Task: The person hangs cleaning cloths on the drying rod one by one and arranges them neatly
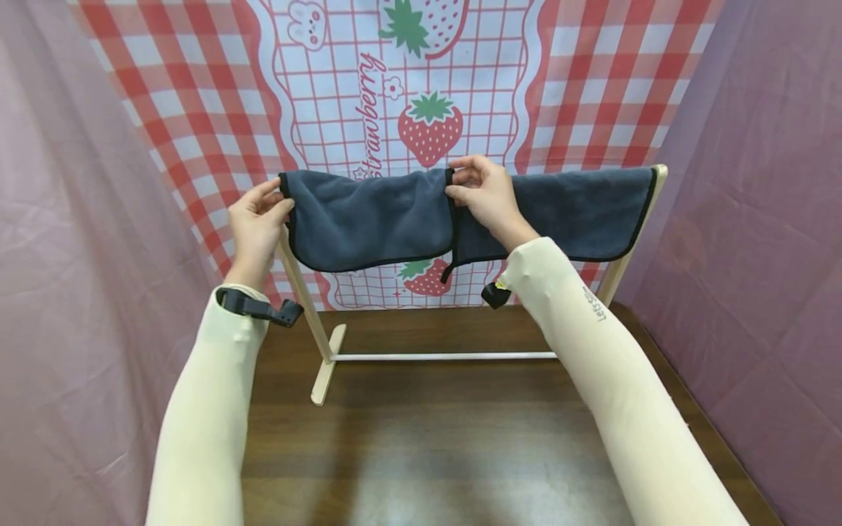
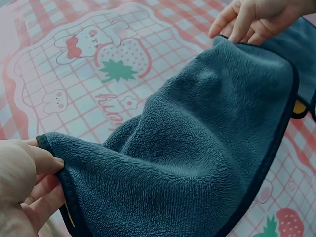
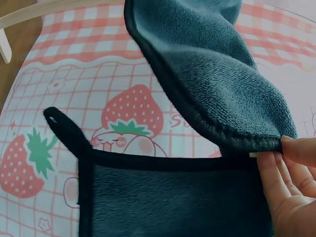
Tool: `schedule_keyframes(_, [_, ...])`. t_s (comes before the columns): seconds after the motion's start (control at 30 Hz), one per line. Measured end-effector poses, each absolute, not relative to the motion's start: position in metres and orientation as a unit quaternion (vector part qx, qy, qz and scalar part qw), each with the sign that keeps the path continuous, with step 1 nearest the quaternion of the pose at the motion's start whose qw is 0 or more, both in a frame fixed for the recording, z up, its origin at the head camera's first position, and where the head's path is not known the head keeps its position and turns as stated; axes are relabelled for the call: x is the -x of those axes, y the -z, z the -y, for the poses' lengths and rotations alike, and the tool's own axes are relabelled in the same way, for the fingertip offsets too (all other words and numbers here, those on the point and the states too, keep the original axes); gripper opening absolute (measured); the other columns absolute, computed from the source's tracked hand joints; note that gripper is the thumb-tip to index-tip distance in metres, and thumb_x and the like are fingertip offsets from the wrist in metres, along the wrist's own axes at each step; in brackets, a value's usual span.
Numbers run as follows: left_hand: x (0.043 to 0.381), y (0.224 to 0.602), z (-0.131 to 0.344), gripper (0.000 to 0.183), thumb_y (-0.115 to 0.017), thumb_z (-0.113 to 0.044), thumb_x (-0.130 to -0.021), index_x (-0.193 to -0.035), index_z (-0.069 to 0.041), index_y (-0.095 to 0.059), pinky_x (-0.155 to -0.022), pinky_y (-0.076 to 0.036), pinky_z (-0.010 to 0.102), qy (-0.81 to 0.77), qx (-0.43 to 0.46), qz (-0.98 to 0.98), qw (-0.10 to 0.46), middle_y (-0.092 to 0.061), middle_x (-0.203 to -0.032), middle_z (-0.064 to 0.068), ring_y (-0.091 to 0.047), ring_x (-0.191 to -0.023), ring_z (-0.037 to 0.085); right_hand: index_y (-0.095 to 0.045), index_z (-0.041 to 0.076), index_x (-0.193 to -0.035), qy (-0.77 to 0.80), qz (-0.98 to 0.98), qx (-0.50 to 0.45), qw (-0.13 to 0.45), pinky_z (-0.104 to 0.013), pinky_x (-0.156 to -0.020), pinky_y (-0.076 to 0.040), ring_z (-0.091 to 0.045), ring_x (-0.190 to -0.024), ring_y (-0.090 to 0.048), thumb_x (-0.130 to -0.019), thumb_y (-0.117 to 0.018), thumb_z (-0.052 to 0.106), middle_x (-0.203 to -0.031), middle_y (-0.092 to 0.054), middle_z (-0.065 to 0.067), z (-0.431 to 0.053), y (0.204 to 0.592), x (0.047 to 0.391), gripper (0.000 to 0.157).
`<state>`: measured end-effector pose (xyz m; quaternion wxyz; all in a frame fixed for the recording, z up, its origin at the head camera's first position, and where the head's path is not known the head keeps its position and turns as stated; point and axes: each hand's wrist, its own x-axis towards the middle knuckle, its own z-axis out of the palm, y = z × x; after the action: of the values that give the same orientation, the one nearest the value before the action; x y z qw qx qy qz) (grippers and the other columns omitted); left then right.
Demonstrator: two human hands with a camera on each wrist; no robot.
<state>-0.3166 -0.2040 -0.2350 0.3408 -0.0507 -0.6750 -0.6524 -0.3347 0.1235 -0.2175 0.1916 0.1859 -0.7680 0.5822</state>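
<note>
A blue-grey towel with black edging is stretched between the hands at the top of a wooden rack. The left hand pinches its upper left corner between thumb and fingers, beside the rack's left post. At the other upper corner, the right hand pinches the black edge. Soft folds sag across the towel's middle in the left wrist view. A second blue-grey towel hangs over the rack on the right, its black hanging loop sticking out at a lower corner. The top bar is hidden behind the towels.
The rack's left foot and white lower bar are at the brown tabletop. Behind hangs a strawberry-print cloth with red checks. Pink curtains close off both sides.
</note>
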Motion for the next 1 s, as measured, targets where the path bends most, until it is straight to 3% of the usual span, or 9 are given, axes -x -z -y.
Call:
schedule_keyframes(0.43, [0.329, 0.227, 0.224, 0.032, -0.061, 0.011, -0.087, -0.118, 0.009, -0.068, -0.063, -0.048, 0.013, 0.640, 0.008, 0.677, 0.362, -0.062, -0.072, -0.018, -0.057, -0.065, -0.001, -0.064, -0.003, -0.117, -0.567, 0.775, -0.204, 0.192, -0.027, -0.073, -0.059, -0.012, -0.077, -0.066, -0.090, -0.068, -0.004, -0.097, -0.067, -0.014, -0.112, 0.207, 0.337, 0.027])
schedule_keyframes(0.67, [0.329, 0.232, 0.235, 0.034, -0.060, 0.011, -0.087, -0.119, 0.008, -0.068, -0.065, -0.051, 0.012, 0.655, -0.015, 0.670, 0.348, -0.063, -0.077, -0.012, -0.060, -0.070, 0.003, -0.064, -0.004, -0.120, -0.589, 0.766, -0.178, 0.186, -0.027, -0.073, -0.059, -0.014, -0.081, -0.065, -0.090, -0.068, -0.003, -0.093, -0.065, -0.009, -0.122, 0.208, 0.339, 0.030])
schedule_keyframes(1.0, [0.332, 0.235, 0.242, 0.034, -0.065, 0.010, -0.086, -0.120, 0.006, -0.069, -0.064, -0.052, 0.012, 0.650, -0.038, 0.677, 0.344, -0.063, -0.077, -0.012, -0.060, -0.070, 0.003, -0.066, -0.003, -0.115, -0.623, 0.745, -0.163, 0.173, -0.025, -0.067, -0.059, -0.012, -0.074, -0.065, -0.088, -0.070, -0.005, -0.083, -0.068, -0.005, -0.133, 0.216, 0.334, 0.028])
